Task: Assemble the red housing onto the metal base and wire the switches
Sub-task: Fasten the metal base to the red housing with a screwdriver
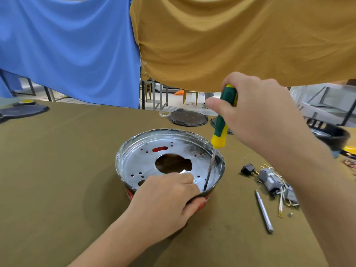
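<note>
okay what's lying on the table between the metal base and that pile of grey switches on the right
In the head view, only a slim grey metal tool bit lies on the cloth between the metal base and the grey switches.

Two hands: left point(163, 201), right point(256, 112). One metal base point(146, 160) seated in one red housing point(209, 197). One green-and-yellow screwdriver point(223, 120), one loose metal bit point(264, 212), one black plug point(248, 169), one cluster of grey switches point(275, 184), two hanging cloths.
</note>
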Demonstrator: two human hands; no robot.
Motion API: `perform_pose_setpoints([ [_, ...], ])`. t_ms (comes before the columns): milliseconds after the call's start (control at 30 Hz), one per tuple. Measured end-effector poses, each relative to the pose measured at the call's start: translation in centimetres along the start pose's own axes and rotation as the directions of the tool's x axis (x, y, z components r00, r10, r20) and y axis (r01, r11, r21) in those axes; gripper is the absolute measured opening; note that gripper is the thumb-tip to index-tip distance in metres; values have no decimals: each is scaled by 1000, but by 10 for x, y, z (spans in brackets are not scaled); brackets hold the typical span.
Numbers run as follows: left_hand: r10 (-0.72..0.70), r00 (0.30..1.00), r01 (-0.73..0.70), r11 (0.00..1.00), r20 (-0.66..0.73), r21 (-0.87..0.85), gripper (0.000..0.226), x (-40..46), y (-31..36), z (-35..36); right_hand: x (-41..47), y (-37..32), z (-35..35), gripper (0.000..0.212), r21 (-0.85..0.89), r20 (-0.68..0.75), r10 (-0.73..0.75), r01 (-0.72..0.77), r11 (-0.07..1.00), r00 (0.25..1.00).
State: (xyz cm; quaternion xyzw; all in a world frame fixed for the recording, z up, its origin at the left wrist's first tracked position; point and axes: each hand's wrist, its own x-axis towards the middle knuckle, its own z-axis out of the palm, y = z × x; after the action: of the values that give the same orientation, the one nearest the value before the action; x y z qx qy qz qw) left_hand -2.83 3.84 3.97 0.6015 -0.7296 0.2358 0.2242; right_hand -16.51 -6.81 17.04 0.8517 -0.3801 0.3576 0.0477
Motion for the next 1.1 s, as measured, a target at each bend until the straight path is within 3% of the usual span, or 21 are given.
perform_pose_setpoints([
  [100, -11, 1000, 11, 1000, 0, -28, 35, -1, 0, 0, 4, 7, -5, 37, 212, 184, -89, 49, 976, 979],
  [167, -7, 1000, 7, 1000, 0, -18, 35, -1, 0, 1, 6, 12, -14, 32, 436, 317, -137, -16, 900, 939],
  [233, -2, 1000, 2, 1000, -2, -4, 35, -1, 0, 1, 7, 17, -16, 21, 533, 305, -136, -51, 845, 942],
  [300, -3, 1000, 3, 1000, -4, -4, 35, -1, 0, 0, 8, 17, -13, 13, 460, 213, -91, -17, 888, 973],
  [433, -12, 1000, 12, 999, -13, -34, 35, -1, 0, 1, 3, 4, -2, 33, 192, 37, -24, 17, 981, 999],
  [533, -13, 1000, 14, 999, 2, -30, 35, -1, 1, -1, 5, 7, 0, 34, 272, 107, -61, 30, 962, 992],
  [633, -17, 1000, 17, 1000, 14, -18, 34, -2, 0, 0, 8, 16, -10, 30, 526, 291, -106, -67, 848, 951],
  [700, -14, 1000, 15, 1000, 11, -11, 34, -2, 0, 0, 8, 19, -13, 22, 584, 287, -129, -66, 809, 949],
  [800, -8, 1000, 8, 1000, -1, -19, 35, -1, 0, 1, 9, 15, -8, 13, 490, 181, -65, -33, 871, 981],
  [933, -10, 1000, 9, 1000, -11, -28, 35, -1, 0, 2, 4, 4, -1, 29, 226, 24, 29, -34, 973, 999],
  [1000, -13, 1000, 13, 1000, -8, -24, 35, -1, -1, 2, 4, 4, 1, 28, 268, 42, 11, -22, 963, 999],
  [1100, -22, 1000, 21, 999, -4, -33, 36, -2, -1, 2, 7, 11, -1, 23, 475, 215, -49, -60, 878, 975],
])
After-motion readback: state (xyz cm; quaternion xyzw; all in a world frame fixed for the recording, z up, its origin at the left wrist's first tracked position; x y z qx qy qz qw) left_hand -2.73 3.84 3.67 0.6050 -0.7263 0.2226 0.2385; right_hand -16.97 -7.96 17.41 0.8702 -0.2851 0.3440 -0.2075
